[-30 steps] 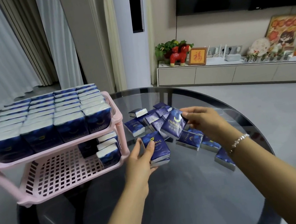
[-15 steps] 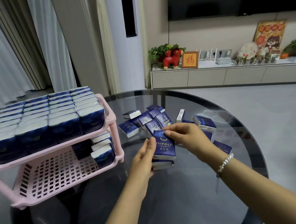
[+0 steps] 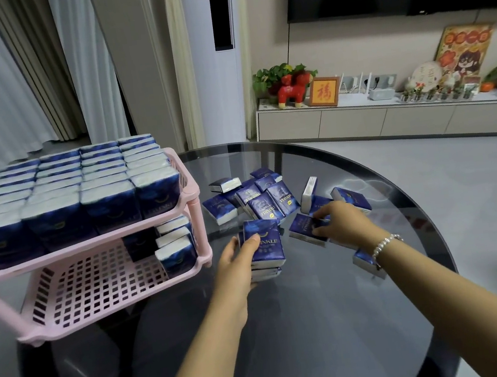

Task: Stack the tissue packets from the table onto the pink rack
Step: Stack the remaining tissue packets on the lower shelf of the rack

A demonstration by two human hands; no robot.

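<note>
While left hand (image 3: 238, 259) gripped a small stack of tissue packets (image 3: 264, 249) beside the pink rack (image 3: 195, 214), right hand (image 3: 338, 222) closed on another packet (image 3: 302, 227). Advice: square edges before shelving.

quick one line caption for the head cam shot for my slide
Left hand holds a small stack of tissue packets while the right hand reaches another packet beside the pink rack.

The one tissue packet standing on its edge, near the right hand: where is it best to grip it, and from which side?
Probably from above: pinch the upright packet across its two broad faces near the top edge. It stands narrow and tall, so a sideways push would likely tip it.
</note>
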